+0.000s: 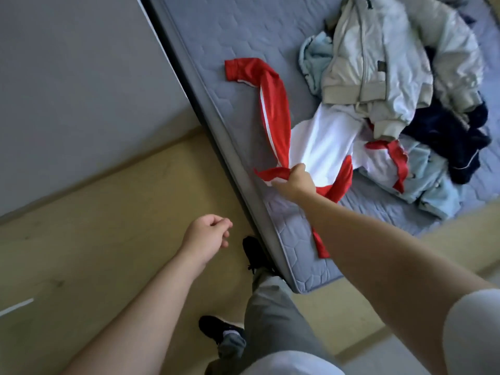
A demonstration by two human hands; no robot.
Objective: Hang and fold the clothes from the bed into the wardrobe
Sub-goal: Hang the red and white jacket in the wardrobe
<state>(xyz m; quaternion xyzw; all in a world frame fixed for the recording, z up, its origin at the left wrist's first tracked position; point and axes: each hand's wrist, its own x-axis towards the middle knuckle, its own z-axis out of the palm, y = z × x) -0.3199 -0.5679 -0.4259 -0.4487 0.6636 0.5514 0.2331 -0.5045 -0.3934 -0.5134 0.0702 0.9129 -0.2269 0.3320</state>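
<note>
Left hand: loosely curled, holding nothing, over the floor just beside the bed's long edge.
Right hand: grips the red-and-white jacket by that edge, with red fabric trailing to the near corner.
Bed: bare mattress left of the jacket.
Clothes pile: right side, overlapping the jacket, cut off by the frame.

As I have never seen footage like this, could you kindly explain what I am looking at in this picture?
There is no machine here: a person wears a wide-angle camera on the head, looking down at their own bare arms. The right hand grips a red and white sports jacket that lies on the grey quilted mattress. The left hand hangs loosely curled and empty over the yellowish floor. Further along the mattress lie a pale beige padded jacket, a light blue fleece garment and a dark navy garment, heaped together.
</note>
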